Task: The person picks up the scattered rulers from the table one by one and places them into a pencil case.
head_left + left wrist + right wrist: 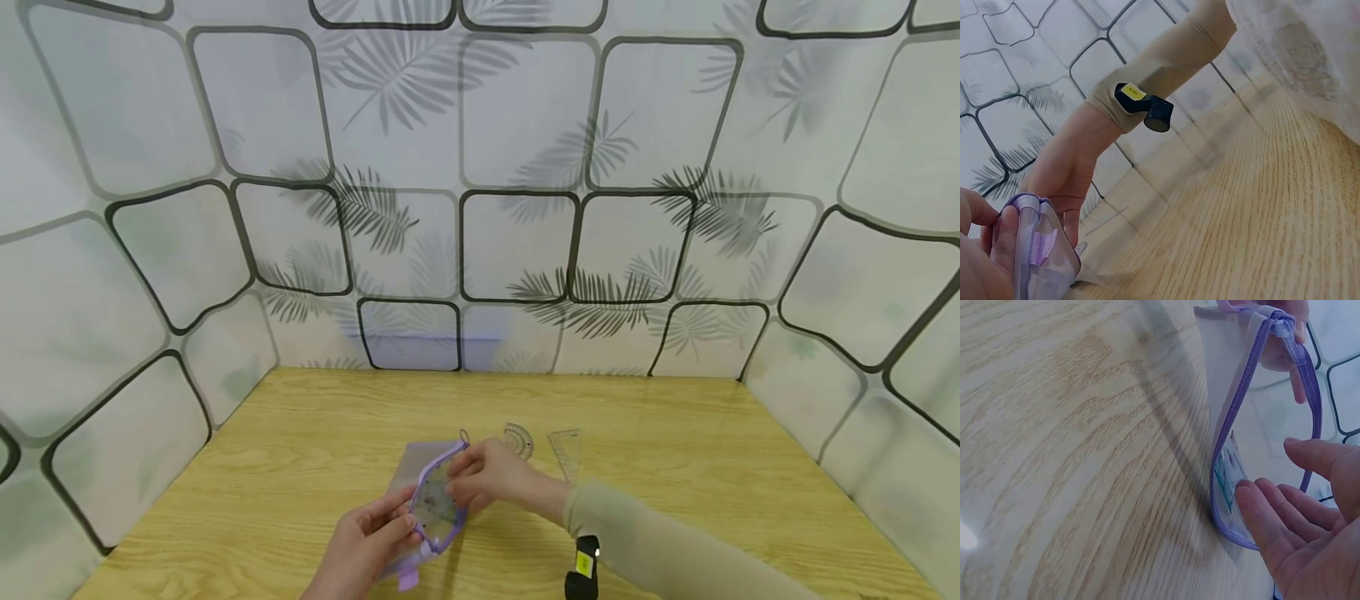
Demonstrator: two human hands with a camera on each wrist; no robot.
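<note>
Left hand (369, 540) pinches purple-edged pouch (426, 480), near side of bench (675, 467), left of centre; right hand (495, 477), fingers relaxed, thumb apart, at its gaping mouth, gripping nothing visible. Far right of pouch: clear protractor (520, 439), set square (566, 454).

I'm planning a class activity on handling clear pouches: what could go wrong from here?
1. The purple-edged pouch gapes open in the left hand, so if it tips, the teal item inside might slide out.
2. The right hand is at its mouth, beside the zip, and could catch on it.
3. The clear protractor and set square lie just beyond that hand and wrist; the sleeve might brush them.
</note>
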